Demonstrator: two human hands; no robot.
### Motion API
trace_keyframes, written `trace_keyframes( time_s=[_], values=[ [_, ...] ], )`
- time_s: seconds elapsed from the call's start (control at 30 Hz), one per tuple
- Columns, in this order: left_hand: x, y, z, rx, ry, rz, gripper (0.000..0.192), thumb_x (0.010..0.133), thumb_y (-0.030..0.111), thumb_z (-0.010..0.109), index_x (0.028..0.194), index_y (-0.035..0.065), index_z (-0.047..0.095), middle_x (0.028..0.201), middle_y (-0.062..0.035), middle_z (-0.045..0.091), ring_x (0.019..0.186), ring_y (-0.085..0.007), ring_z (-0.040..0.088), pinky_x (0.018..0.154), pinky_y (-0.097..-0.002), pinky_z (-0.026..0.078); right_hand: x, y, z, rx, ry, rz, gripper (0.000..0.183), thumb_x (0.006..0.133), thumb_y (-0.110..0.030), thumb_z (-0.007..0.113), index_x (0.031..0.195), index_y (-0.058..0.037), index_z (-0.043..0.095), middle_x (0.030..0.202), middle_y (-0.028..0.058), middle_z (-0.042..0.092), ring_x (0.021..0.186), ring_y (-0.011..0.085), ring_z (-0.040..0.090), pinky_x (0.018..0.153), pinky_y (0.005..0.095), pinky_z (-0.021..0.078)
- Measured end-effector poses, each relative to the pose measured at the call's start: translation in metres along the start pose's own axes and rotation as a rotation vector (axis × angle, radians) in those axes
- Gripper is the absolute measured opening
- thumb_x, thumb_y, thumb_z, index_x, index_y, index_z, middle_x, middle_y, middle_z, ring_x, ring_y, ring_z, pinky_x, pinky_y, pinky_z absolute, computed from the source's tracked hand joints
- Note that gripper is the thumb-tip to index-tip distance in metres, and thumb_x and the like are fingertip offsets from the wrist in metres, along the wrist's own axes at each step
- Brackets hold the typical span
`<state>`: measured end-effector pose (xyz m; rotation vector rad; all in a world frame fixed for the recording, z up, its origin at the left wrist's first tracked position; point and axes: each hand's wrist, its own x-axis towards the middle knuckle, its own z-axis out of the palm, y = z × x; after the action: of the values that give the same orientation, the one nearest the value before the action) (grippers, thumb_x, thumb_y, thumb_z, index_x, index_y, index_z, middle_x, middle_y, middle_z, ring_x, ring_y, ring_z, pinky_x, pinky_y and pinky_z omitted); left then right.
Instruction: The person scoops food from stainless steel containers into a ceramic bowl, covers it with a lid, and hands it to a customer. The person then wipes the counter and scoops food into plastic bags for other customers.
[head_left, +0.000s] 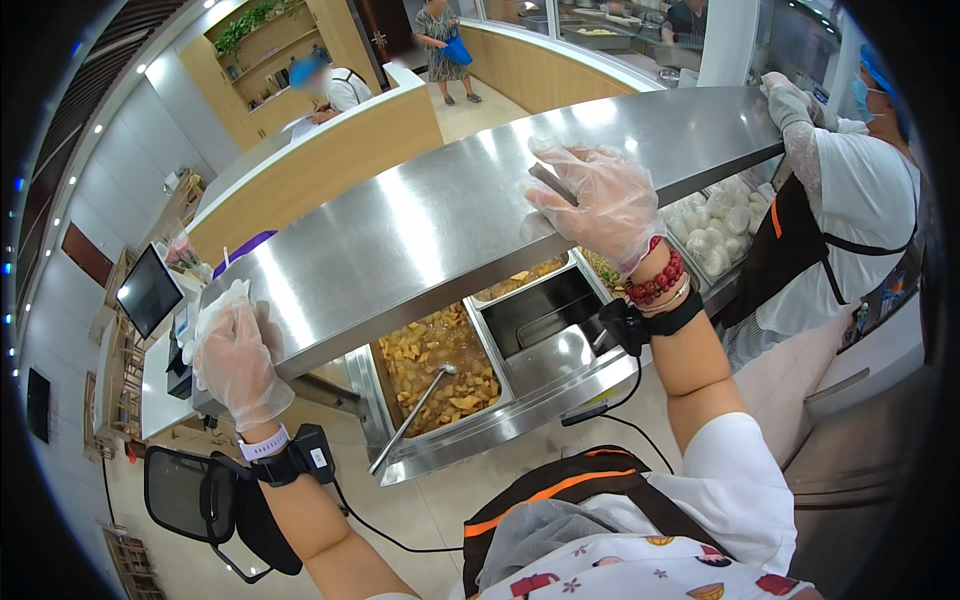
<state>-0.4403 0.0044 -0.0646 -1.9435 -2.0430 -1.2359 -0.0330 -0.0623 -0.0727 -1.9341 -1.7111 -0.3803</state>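
My left hand, in a clear plastic glove, is at the left end of a stainless steel shelf. Its fingers are curled on a white cloth that hangs over the shelf's edge. Farther right, my gloved right hand rests on the shelf's near edge. Between its thumb and fingers is a grey flat strip, whose kind I cannot make out. Below the shelf, a steel food pan holds stewed chunks in brown sauce. A ladle leans in it, its handle over the front rim.
Beside the stew is a dark pan with a steel lid. White bagged items fill a tray at right. A co-worker stands there, hands on the shelf. An office chair is at lower left, a monitor above. Cables trail from both wrists.
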Motion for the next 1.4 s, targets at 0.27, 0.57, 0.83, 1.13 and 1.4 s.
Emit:
trace_keyframes(
  time_s=[0.27, 0.57, 0.83, 1.13, 1.4],
  values=[
    [0.004, -0.013, 0.004, 0.051, 0.042, 0.11, 0.039, 0.102, 0.038, 0.057, 0.105, 0.0044, 0.077, 0.089, -0.0162, 0.076, 0.081, -0.0291, 0.071, 0.077, -0.0398, 0.052, 0.051, 0.044, -0.02, -0.111, -0.03, -0.06, 0.096, 0.094, -0.081, 0.037, 0.163, -0.0141, 0.03, 0.168, 0.016, 0.029, 0.157, 0.0336, 0.02, 0.128, 0.0487, 0.0151],
    [0.006, -0.016, 0.007, -0.009, 0.054, 0.171, 0.036, 0.1, 0.03, 0.058, 0.108, -0.0004, 0.076, 0.095, -0.022, 0.075, 0.085, -0.0379, 0.07, 0.081, -0.0449, 0.051, 0.08, 0.063, -0.008, -0.222, -0.426, 0.028, 0.113, 0.086, -0.092, 0.027, 0.167, -0.0155, 0.012, 0.172, 0.0166, 0.011, 0.16, 0.0347, 0.004, 0.128, 0.0558, 0.0044],
    [0.003, -0.01, 0.005, -0.054, 0.011, 0.144, 0.035, 0.103, 0.029, 0.058, 0.111, -0.0007, 0.075, 0.093, -0.0181, 0.075, 0.081, -0.0308, 0.069, 0.079, -0.0399, 0.051, 0.099, 0.059, -0.003, -0.214, -0.547, 0.12, 0.121, 0.078, -0.098, 0.03, 0.168, -0.0188, 0.01, 0.172, 0.0202, 0.007, 0.16, 0.0378, 0.002, 0.126, 0.06, 0.0028],
    [0.004, -0.01, 0.005, -0.09, 0.031, 0.195, 0.03, 0.101, 0.022, 0.06, 0.111, -0.0027, 0.074, 0.098, -0.0179, 0.076, 0.083, -0.0282, 0.07, 0.079, -0.0371, 0.051, 0.151, 0.066, -0.009, -0.132, -0.464, 0.236, 0.134, 0.066, -0.106, 0.035, 0.167, -0.0209, 0.013, 0.172, 0.0199, 0.006, 0.159, 0.0409, -0.003, 0.127, 0.0587, 0.0002],
    [0.009, -0.023, 0.013, 0.038, 0.169, 0.351, 0.034, 0.103, 0.026, 0.058, 0.117, -0.0015, 0.073, 0.11, -0.018, 0.075, 0.1, -0.0328, 0.071, 0.09, -0.0392, 0.051, 0.147, 0.066, -0.004, -0.152, -0.499, 0.24, 0.13, 0.067, -0.103, 0.039, 0.167, -0.0245, 0.017, 0.173, 0.0178, 0.007, 0.16, 0.0384, 0.001, 0.126, 0.0625, 0.0031]
  ],
)
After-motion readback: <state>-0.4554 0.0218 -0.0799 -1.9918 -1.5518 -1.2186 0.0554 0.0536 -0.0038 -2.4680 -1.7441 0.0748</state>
